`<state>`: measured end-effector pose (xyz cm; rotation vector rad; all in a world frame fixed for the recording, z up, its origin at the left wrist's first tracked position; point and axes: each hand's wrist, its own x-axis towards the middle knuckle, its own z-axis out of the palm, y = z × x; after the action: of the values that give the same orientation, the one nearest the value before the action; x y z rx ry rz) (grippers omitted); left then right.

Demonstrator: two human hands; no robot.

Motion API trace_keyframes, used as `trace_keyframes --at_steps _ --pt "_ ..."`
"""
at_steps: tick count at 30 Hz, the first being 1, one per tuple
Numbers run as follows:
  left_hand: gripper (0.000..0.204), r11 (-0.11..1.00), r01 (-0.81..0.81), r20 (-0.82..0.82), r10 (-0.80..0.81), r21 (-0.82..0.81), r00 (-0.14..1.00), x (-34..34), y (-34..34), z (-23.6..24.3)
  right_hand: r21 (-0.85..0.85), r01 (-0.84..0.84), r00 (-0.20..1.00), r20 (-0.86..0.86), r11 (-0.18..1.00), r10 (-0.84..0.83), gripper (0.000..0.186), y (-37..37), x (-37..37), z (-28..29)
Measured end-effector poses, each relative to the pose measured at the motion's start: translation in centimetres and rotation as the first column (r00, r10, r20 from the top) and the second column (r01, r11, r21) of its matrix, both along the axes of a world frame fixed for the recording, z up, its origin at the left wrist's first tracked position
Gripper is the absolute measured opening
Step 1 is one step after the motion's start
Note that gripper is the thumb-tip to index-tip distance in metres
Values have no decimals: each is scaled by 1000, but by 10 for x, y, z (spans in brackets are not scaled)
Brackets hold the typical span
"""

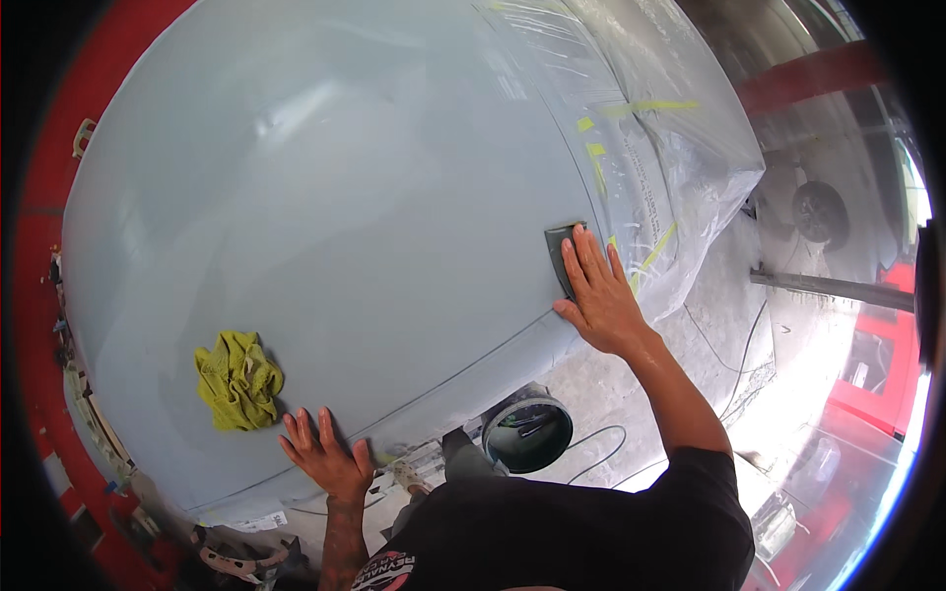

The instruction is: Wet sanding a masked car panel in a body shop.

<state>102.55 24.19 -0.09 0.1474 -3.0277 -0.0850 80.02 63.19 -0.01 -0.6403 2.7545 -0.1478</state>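
Pressing flat at the right-centre of the frame, the right hand [599, 292] is holding a dark sanding block [560, 254] against the grey primed panel [325, 197]; its grip is spread, fingers lying straight over the block rather than curled round it. Bracing at the lower centre, the left hand [327, 455] is resting open on the panel's lower edge, fingers apart, holding nothing. Judging the step: pressure is best kept even through the whole palm, the block flat so no edge digs in, strokes following the panel's curve and stopping short of the masked seam. Panel surface is reading matt, smooth, broadly domed; a yellow-green cloth [236, 381], crumpled and soft, is lying on it at lower left, just above the left hand. Clear plastic masking film [680, 128], wrinkled and glossy, is covering the upper right, held by yellow tape strips [595, 163]. A dark round bucket [528, 433] is sitting on the floor below.
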Motion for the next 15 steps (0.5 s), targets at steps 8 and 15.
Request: trace_keyframes --at_steps 8,15 --pt "59 1000 14 -29 -14 13 999 -10 11 -7 -61 6 978 -206 998 -19 72 -18 -78 -9" --pt "61 1000 -23 -31 23 -7 999 -2 6 -2 5 -18 999 -37 1000 18 72 21 40 -8"
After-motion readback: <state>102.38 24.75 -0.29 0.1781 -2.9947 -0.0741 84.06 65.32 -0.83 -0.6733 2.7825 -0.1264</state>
